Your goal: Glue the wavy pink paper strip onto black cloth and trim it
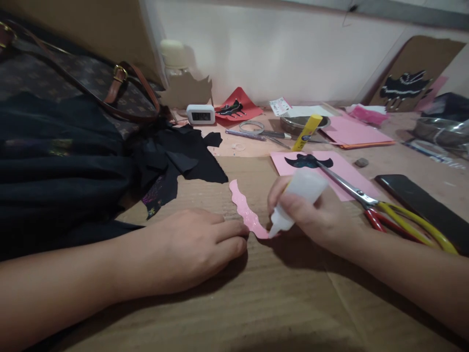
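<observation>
A wavy-edged pink paper strip (244,209) with glossy wet streaks lies on the cardboard sheet (234,303). My left hand (205,239) rests on the cardboard, fingers curled together, the fingertips closed at the strip's left edge near its lower end. In my right hand (311,212) is a white glue bottle (306,188), tilted nozzle-down, its tip at the strip's lower end. Beyond that hand, a black bat-like cutout (308,161) lies on pink paper (350,168). Scissors with red and yellow handles (370,199) point across that paper, blades at the cutout.
Black fabric scraps (179,154) and a brown monogram bag (84,93) crowd the left. Along the back stand a white digital clock (200,115), a yellow glue stick (308,132) and a metal bowl (293,126). A black phone (421,205) lies right of the scissors.
</observation>
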